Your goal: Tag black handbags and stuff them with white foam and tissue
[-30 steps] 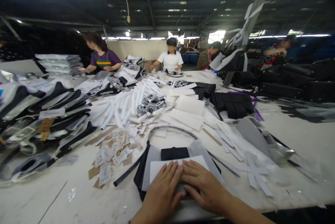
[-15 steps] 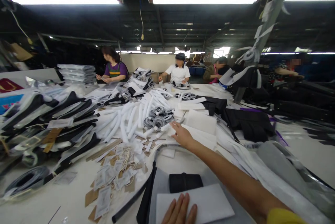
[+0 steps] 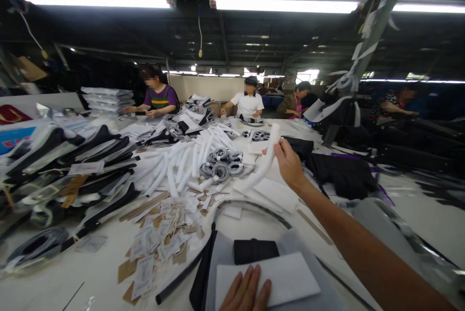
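My left hand (image 3: 247,289) lies flat, fingers stretched out, on a white foam sheet (image 3: 286,277) at the bottom of the view. Beneath it is a grey translucent wrap on a black bag (image 3: 202,272); a rolled black piece (image 3: 256,251) sits just above the sheet. A wrapped strap (image 3: 250,204) arches over the bag. Out in front, my right hand (image 3: 290,163) pinches another white foam sheet (image 3: 269,156), lifted and bent above a stack of white sheets (image 3: 278,194).
Coiled grey straps (image 3: 220,173) and white foam tubes (image 3: 178,170) lie mid-table. Tags with strings (image 3: 160,241) are nearer, wrapped black bags (image 3: 90,156) on the left, black bags (image 3: 343,175) on the right. Several co-workers, one in a white shirt (image 3: 249,102), are across the table.
My right hand has moved up and to the right from beside the coils and now holds a raised foam sheet. My left hand stays on its sheet.
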`<action>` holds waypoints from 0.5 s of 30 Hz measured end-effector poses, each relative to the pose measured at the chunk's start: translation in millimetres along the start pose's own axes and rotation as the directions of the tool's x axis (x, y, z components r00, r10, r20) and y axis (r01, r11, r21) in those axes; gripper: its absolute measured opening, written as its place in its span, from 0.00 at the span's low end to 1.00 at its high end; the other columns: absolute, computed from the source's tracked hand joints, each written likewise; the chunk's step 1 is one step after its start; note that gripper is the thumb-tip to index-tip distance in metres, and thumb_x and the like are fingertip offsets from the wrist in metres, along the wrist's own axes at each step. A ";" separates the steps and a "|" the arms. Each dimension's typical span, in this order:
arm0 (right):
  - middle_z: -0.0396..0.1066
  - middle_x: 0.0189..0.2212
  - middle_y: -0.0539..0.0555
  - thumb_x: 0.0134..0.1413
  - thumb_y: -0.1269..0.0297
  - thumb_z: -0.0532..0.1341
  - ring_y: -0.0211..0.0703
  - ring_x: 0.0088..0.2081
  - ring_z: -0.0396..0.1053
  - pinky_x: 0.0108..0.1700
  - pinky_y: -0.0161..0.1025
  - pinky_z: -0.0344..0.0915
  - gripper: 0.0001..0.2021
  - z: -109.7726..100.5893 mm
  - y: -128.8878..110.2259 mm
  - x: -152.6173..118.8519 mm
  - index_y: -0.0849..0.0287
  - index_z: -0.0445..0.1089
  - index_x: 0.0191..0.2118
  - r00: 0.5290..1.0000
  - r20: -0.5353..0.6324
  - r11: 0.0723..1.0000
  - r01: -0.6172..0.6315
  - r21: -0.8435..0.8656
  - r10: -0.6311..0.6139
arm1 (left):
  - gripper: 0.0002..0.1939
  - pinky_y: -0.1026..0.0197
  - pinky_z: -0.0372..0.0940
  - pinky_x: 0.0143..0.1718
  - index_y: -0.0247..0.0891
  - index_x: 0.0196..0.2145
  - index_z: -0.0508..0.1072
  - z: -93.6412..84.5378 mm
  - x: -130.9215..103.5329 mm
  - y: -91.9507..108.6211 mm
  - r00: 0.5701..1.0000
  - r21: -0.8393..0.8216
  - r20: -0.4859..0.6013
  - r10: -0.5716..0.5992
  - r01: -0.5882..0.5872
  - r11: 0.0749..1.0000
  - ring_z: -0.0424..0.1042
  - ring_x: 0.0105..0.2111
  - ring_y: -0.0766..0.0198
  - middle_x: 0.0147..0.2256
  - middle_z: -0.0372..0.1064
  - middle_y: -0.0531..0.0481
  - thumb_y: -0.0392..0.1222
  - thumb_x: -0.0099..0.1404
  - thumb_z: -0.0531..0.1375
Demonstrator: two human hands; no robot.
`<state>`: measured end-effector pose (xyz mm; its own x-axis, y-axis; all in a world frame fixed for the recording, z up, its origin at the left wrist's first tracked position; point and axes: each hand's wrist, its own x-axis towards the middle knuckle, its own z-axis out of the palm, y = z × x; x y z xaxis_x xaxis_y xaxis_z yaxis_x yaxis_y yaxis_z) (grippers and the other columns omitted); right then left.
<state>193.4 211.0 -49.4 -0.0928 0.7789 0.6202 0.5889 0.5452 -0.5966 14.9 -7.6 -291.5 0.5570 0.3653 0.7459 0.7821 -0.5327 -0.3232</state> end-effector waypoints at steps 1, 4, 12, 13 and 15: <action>0.78 0.39 0.57 0.70 0.48 0.43 0.49 0.40 0.75 0.46 0.43 0.68 0.22 -8.3 -4.1 -5.1 0.57 0.64 0.54 0.999 0.034 1.000 -0.019 0.014 0.019 | 0.20 0.60 0.61 0.61 0.39 0.61 0.67 -5.2 2.3 -3.1 0.999 -0.025 0.038 0.033 -0.032 0.999 0.71 0.55 0.61 0.54 0.73 0.46 0.40 0.75 0.50; 0.77 0.31 0.51 0.70 0.50 0.46 0.43 0.30 0.75 0.37 0.37 0.69 0.20 -11.3 -5.5 -32.0 0.56 0.66 0.52 0.979 0.189 0.996 -0.088 0.035 0.080 | 0.29 0.57 0.68 0.56 0.34 0.65 0.60 -22.6 10.4 -6.6 0.971 -0.143 0.238 0.033 0.001 0.990 0.68 0.59 0.54 0.59 0.67 0.40 0.48 0.71 0.56; 0.78 0.33 0.51 0.59 0.58 0.61 0.46 0.35 0.74 0.42 0.41 0.70 0.12 2.6 23.7 -124.4 0.58 0.74 0.44 0.880 0.463 0.990 -0.136 0.039 0.103 | 0.43 0.48 0.66 0.58 0.35 0.67 0.54 -48.3 28.4 0.9 0.859 -0.244 0.511 -0.034 0.183 0.952 0.61 0.63 0.49 0.65 0.56 0.37 0.32 0.57 0.65; 0.78 0.38 0.53 0.61 0.58 0.59 0.48 0.40 0.74 0.46 0.43 0.70 0.14 -6.8 23.3 -129.8 0.58 0.74 0.48 0.882 0.459 0.988 -0.143 0.052 0.103 | 0.43 0.47 0.66 0.59 0.35 0.67 0.55 -49.5 31.6 0.1 0.839 -0.256 0.544 -0.033 0.203 0.945 0.61 0.63 0.49 0.65 0.56 0.36 0.30 0.56 0.64; 0.75 0.50 0.56 0.64 0.56 0.57 0.51 0.52 0.71 0.56 0.47 0.66 0.20 -34.3 16.9 -138.7 0.57 0.69 0.57 0.900 0.428 0.988 -0.134 0.079 0.087 | 0.42 0.46 0.65 0.60 0.34 0.65 0.57 -52.9 40.8 -3.8 0.790 -0.286 0.612 -0.026 0.252 0.924 0.62 0.63 0.48 0.65 0.56 0.34 0.27 0.54 0.64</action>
<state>243.8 101.5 -128.1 -0.3755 0.8810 0.2879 0.5304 0.4590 -0.7127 19.8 -31.0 -229.1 0.5905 0.7700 0.2415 0.7837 -0.6186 0.0561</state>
